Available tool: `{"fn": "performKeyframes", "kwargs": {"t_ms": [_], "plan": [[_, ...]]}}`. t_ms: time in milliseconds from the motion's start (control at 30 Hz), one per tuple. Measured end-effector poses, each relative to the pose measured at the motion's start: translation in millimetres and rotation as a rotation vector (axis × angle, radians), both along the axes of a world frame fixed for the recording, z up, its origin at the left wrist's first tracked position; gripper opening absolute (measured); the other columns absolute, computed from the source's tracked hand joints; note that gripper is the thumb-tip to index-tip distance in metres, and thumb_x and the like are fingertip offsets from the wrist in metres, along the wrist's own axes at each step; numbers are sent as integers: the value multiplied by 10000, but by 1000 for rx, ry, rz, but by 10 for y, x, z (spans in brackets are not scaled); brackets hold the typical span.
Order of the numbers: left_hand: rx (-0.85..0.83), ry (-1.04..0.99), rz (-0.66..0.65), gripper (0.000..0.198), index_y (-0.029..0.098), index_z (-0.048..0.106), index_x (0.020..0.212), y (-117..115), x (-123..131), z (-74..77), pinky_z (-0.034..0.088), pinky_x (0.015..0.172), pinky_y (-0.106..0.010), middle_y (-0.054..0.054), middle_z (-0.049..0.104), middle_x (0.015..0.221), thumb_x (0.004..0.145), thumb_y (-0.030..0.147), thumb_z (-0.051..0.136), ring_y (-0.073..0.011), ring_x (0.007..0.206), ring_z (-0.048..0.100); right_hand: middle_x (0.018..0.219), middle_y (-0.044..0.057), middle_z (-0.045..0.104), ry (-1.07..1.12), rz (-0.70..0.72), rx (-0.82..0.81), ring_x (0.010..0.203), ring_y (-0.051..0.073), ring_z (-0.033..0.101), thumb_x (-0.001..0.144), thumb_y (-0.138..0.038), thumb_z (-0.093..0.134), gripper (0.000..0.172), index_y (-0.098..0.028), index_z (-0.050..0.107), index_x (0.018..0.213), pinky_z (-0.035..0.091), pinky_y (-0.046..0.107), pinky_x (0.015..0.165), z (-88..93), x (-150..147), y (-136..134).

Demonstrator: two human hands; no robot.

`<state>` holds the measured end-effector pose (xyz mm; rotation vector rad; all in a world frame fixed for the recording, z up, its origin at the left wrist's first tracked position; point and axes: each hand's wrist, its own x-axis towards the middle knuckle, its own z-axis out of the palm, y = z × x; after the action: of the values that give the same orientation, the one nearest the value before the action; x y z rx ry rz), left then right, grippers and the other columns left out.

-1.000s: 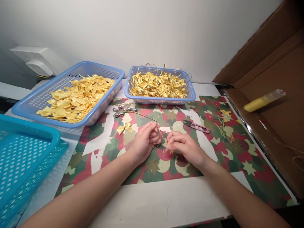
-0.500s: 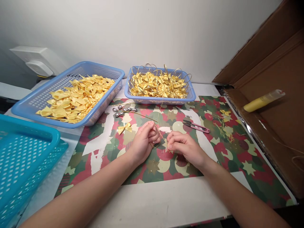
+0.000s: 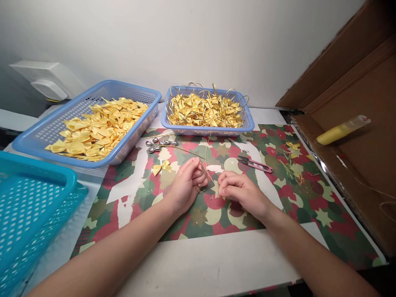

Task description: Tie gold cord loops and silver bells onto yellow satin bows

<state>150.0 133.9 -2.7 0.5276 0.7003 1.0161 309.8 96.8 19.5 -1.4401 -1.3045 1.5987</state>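
My left hand (image 3: 187, 185) rests on the patterned paper (image 3: 278, 194) with its fingers curled and pinched on a thin gold cord (image 3: 208, 172). My right hand (image 3: 239, 192) lies close beside it, fingers pinched together on the cord's other end. The cord runs back from the hands toward the silver beads (image 3: 159, 144). A single yellow bow (image 3: 162, 167) lies just left of my left hand. Pink thread snips (image 3: 255, 164) lie behind my right hand.
A blue basket of yellow bows (image 3: 89, 126) stands back left, and a smaller blue basket (image 3: 207, 111) of bows with gold loops back centre. A teal basket (image 3: 31, 206) is near left. An open cardboard box (image 3: 355, 123) holding a yellow tube (image 3: 340, 130) stands right.
The hands stay almost in place; the fingers shift slightly on the cord. The view has drifted a little.
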Motion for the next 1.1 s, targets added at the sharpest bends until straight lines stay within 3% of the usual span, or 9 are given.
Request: {"fn": "performKeyframes", "kwargs": {"t_ms": [333,433,500,667,833,1100], "plan": [[53,-7,-46,307,167,479,657,6,-16,-17,280,484,-190,94,246,526,880,345,592,-47,439,212,774,24,508,63,-20,60,771,144,484,695,-242,595,163,-187,658,556,372,287,715,-26,18,-2],[156,30,-132,316,170,553,761,-30,-34,-45,310,516,-204,69,381,580,840,468,621,-55,476,327,765,20,500,148,-98,183,808,150,496,750,-254,601,173,-202,688,609,376,308,814,-46,34,-1],[246,145,-198,295,173,580,810,-61,-45,-51,329,538,-210,49,461,627,815,456,663,-71,528,396,779,20,501,195,-138,253,829,153,495,776,-256,607,164,-213,697,645,373,311,840,-71,46,-5],[406,368,-433,265,142,597,728,-128,-49,-5,338,568,-232,24,470,638,791,379,700,-99,604,413,831,27,513,243,-144,330,944,166,478,833,-254,610,159,-231,694,699,382,301,869,-142,46,-39],[358,372,-464,307,129,627,754,-127,-45,28,315,541,-240,25,452,617,782,429,688,-100,576,406,873,22,498,152,-131,406,972,158,467,874,-259,607,150,-241,694,753,382,288,873,-167,18,-72],[314,373,-459,376,138,563,644,-84,-52,26,254,499,-217,47,413,545,756,463,716,-76,527,344,874,12,493,104,-140,492,930,139,470,891,-249,602,146,-254,702,784,392,267,857,-167,2,-69]]}}
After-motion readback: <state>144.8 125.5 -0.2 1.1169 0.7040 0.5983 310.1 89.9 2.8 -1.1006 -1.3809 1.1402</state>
